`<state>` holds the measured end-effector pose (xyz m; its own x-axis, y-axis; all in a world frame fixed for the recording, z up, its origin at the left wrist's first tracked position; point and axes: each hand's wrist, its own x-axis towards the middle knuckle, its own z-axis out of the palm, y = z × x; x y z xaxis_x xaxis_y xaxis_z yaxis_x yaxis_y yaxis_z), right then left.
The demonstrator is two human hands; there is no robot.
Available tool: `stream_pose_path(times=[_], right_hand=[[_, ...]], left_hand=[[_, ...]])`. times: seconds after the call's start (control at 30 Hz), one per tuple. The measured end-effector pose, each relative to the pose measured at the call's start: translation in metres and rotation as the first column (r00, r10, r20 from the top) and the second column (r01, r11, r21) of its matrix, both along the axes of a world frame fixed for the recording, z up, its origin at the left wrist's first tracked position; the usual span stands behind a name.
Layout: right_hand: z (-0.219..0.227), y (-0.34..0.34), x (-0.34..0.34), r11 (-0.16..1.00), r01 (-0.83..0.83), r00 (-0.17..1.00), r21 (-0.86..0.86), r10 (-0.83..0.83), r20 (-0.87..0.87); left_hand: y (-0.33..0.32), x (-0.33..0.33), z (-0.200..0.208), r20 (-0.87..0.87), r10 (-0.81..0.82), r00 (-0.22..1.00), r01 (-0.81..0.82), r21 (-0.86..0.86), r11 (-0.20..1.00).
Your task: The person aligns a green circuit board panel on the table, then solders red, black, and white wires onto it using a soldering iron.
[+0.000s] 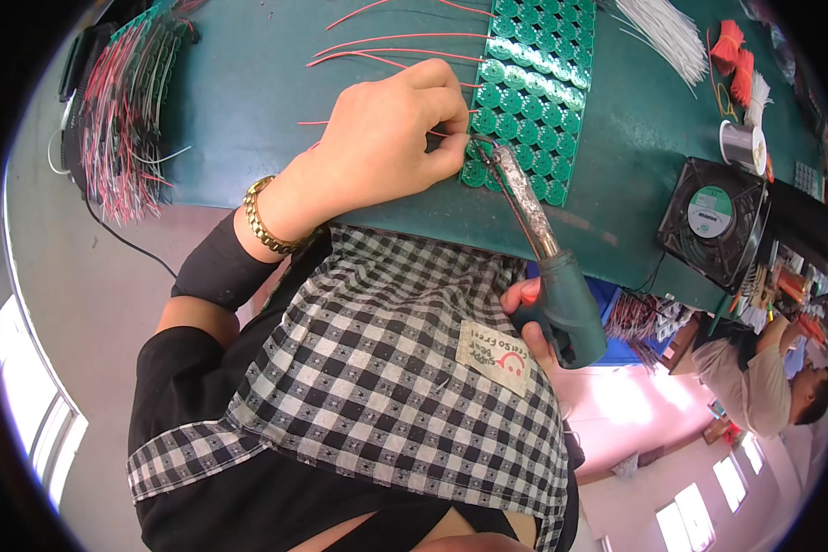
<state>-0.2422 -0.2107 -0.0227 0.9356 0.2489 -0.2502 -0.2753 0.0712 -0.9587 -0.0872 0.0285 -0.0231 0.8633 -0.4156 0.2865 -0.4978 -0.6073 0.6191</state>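
Observation:
My left hand (386,133) pinches a red wire (439,134) between thumb and fingers at the left edge of a green circuit board panel (534,78). My right hand (523,304), partly hidden, is wrapped round the dark green handle of a soldering iron (569,308). The iron slants up and left, its bent tip close beside the wire's end and the panel's lower left part; whether it touches cannot be made out. Several more red wires (405,37) stretch leftward from the panel's left edge, some passing behind my left hand.
Boards with hanging red and white wires (124,129) stand at far left. To the right lie white wires (667,41), red wire bundles (727,51), a solder spool (743,147) and a black fan (713,221). Another person (754,377) works beyond, at lower right.

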Motion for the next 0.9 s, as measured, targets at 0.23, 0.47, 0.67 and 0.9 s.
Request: stream_pose_path(times=[0.23,0.47,0.67,0.9], right_hand=[[0.006,0.000,0.001,0.984,0.175,0.896,0.033,-0.145,-0.419],[-0.027,0.001,-0.002,0.964,0.098,0.974,0.247,-0.144,0.177],[-0.017,0.028,-0.002,0.916,0.337,0.932,0.220,-0.357,0.058],[-0.027,0.027,-0.001,0.932,0.307,0.933,0.193,-0.335,0.131]], left_hand=[[0.001,0.001,-0.001,0.011,-0.008,1.000,0.008,-0.003,1.000],[0.005,0.002,0.001,0.008,-0.010,1.000,0.010,0.013,1.000],[0.009,0.001,0.000,0.012,-0.018,1.000,0.018,-0.002,1.000],[0.013,0.000,0.001,-0.002,-0.020,1.000,0.020,-0.002,1.000]])
